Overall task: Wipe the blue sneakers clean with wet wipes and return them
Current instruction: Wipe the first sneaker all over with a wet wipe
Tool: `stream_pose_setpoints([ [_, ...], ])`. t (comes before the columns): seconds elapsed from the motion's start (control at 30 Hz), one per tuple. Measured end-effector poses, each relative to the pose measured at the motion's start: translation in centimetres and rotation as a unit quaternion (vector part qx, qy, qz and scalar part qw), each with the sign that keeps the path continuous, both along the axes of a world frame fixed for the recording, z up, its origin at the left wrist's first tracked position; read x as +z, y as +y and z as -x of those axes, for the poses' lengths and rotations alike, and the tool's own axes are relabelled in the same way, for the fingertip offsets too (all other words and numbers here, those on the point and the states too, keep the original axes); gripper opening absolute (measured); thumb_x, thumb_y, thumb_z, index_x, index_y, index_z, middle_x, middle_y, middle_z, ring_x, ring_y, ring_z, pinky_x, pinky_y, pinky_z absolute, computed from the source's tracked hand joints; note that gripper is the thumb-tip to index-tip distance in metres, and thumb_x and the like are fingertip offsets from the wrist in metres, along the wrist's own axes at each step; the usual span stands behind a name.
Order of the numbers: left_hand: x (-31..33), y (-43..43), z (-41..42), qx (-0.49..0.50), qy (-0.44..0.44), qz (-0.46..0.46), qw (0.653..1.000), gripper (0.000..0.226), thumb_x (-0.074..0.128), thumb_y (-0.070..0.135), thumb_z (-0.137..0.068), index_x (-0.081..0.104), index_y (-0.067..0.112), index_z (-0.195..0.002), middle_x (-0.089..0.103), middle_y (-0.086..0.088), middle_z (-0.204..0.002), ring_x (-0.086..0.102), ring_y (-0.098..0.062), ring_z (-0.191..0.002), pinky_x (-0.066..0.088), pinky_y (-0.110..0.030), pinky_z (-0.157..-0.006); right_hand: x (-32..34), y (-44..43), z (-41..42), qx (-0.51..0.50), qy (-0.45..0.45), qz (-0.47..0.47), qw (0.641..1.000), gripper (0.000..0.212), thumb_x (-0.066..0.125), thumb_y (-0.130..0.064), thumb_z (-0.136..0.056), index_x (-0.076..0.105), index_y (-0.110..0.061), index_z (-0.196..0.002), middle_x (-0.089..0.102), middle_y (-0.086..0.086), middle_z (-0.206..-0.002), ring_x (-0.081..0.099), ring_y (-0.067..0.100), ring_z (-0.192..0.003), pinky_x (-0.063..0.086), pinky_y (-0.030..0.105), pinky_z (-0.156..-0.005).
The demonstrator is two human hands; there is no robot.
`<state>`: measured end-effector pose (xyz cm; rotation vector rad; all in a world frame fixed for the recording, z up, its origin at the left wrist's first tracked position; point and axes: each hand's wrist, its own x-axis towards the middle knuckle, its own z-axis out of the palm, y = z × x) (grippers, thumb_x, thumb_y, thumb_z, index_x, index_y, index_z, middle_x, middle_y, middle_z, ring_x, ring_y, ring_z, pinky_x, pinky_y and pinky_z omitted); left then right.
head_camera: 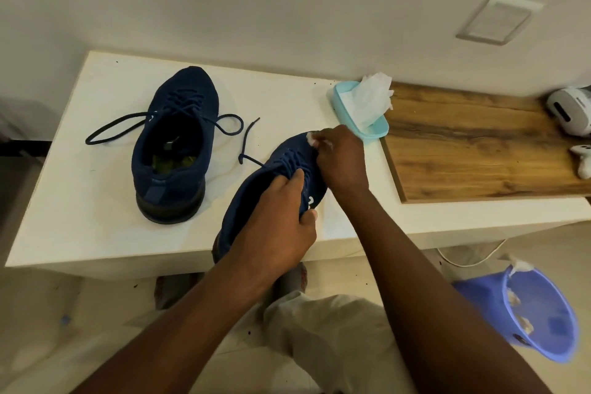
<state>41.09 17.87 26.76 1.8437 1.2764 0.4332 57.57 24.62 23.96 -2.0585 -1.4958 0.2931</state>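
Observation:
Two dark blue sneakers are on the white table [80,201]. One sneaker [174,144] stands upright at the left with its laces spread loose. The other sneaker [256,198] is tilted at the table's front edge, heel toward me. My left hand [278,227] grips it around the laces and side. My right hand [342,158] presses a small crumpled white wet wipe [311,137] onto its toe. A light blue wipe pack [361,112] lies behind, with a white sheet sticking up from it.
A wooden board [479,144] covers the table's right part, with white devices [572,109] at its far right. A purple bin [537,313] holding used wipes stands on the floor at the right. A white cable runs beneath the table. A wall stands behind.

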Motion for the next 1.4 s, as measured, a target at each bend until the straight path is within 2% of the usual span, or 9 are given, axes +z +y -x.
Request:
stream_pose_setpoints([
  [0.07, 0.0, 0.1, 0.0, 0.001, 0.002, -0.004, 1.0, 0.069, 0.06, 0.027, -0.1, 0.025, 0.02, -0.159, 0.04, -0.002, -0.151, 0.039, -0.018, -0.14, 0.037, -0.036, -0.116, 0.6, -1.3, 0.8, 0.074, 0.023, 0.01, 0.997, 0.018, 0.062, -0.01, -0.093, 0.077, -0.014, -0.102, 0.067, -0.002, -0.096, 0.059, 0.007, -0.087, 0.042, 0.008, -0.076],
  [0.37, 0.2, -0.3, 0.1, -0.004, 0.01, -0.028, 1.0, 0.07, 0.058, 0.027, -0.101, 0.021, 0.02, -0.16, 0.04, -0.001, -0.149, 0.04, -0.016, -0.138, 0.036, -0.03, -0.115, 0.9, 0.8, 1.4, 0.063, -0.046, 0.024, 0.997, 0.028, 0.055, 0.0, -0.09, 0.075, -0.013, -0.106, 0.067, 0.009, -0.105, 0.062, 0.024, -0.098, 0.05, 0.035, -0.086],
  [0.5, 0.3, -0.4, 0.0, -0.004, 0.018, -0.02, 1.0, 0.071, 0.059, 0.03, -0.1, 0.022, 0.02, -0.16, 0.041, -0.001, -0.148, 0.041, -0.016, -0.138, 0.037, -0.029, -0.113, 2.6, -0.1, 1.2, 0.173, 0.007, 0.082, 0.982, 0.029, 0.057, 0.003, -0.085, 0.077, -0.016, -0.094, 0.07, 0.002, -0.101, 0.061, 0.013, -0.093, 0.046, 0.021, -0.08],
  [0.73, 3.0, -0.6, 1.7, -0.042, 0.043, 0.01, 0.998, 0.074, 0.061, 0.04, -0.098, 0.022, 0.025, -0.159, 0.035, 0.0, -0.157, 0.038, -0.017, -0.142, 0.037, -0.034, -0.115, 1.4, 0.6, 0.6, 0.068, -0.116, 0.052, 0.99, 0.026, 0.06, -0.002, -0.087, 0.075, -0.016, -0.103, 0.064, 0.006, -0.102, 0.06, 0.024, -0.095, 0.052, 0.038, -0.079],
  [0.93, 7.2, 0.6, 5.0, -0.002, 0.09, -0.014, 0.996, 0.037, 0.055, 0.05, -0.097, 0.068, 0.018, -0.113, 0.071, 0.003, -0.102, 0.065, -0.009, -0.086, 0.045, -0.015, -0.068, 2.0, -1.2, -0.4, 0.053, -0.052, 0.096, 0.993, 0.026, 0.066, -0.002, -0.083, 0.075, -0.016, -0.102, 0.067, 0.0, -0.106, 0.061, 0.017, -0.097, 0.045, 0.02, -0.075],
  [1.07, 6.8, 1.5, 5.5, -0.019, 0.022, 0.116, 0.993, 0.038, 0.059, 0.055, -0.093, 0.062, 0.017, -0.088, 0.073, -0.003, -0.088, 0.069, -0.017, -0.084, 0.057, -0.035, -0.078, 1.6, -0.9, -0.7, -0.008, -0.055, 0.035, 0.998, 0.026, 0.06, -0.005, -0.091, 0.072, -0.014, -0.112, 0.064, 0.006, -0.111, 0.06, 0.022, -0.103, 0.049, 0.029, -0.086],
  [1.17, 7.5, 1.8, 4.9, 0.015, -0.192, 0.346, 0.918, 0.045, 0.068, 0.049, -0.09, 0.068, 0.005, -0.102, 0.075, -0.012, -0.107, 0.073, -0.014, -0.09, 0.055, -0.026, -0.079, 1.1, -0.8, 0.3, 0.007, -0.052, 0.005, 0.999, 0.027, 0.055, -0.005, -0.092, 0.073, -0.014, -0.11, 0.066, 0.007, -0.108, 0.06, 0.022, -0.1, 0.047, 0.028, -0.085],
  [1.23, 8.4, 1.7, 4.3, 0.083, -0.34, 0.451, 0.821, 0.027, 0.064, 0.036, -0.094, 0.068, 0.009, -0.094, 0.078, -0.002, -0.079, 0.072, -0.005, -0.065, 0.055, -0.019, -0.055, 0.8, -1.0, 0.4, 0.019, -0.042, -0.005, 0.999, 0.027, 0.054, -0.005, -0.092, 0.073, -0.015, -0.108, 0.067, 0.006, -0.106, 0.06, 0.019, -0.098, 0.044, 0.023, -0.082],
  [1.4, 8.2, 1.2, 3.4, 0.211, -0.413, 0.485, 0.742, 0.029, 0.067, 0.036, -0.092, 0.064, 0.007, -0.09, 0.077, -0.006, -0.076, 0.074, -0.015, -0.059, 0.056, -0.026, -0.044, 1.0, -1.7, 0.6, 0.046, 0.039, -0.018, 0.998, 0.023, 0.056, -0.007, -0.092, 0.075, -0.017, -0.101, 0.067, -0.008, -0.1, 0.058, 0.006, -0.092, 0.042, 0.01, -0.083],
])
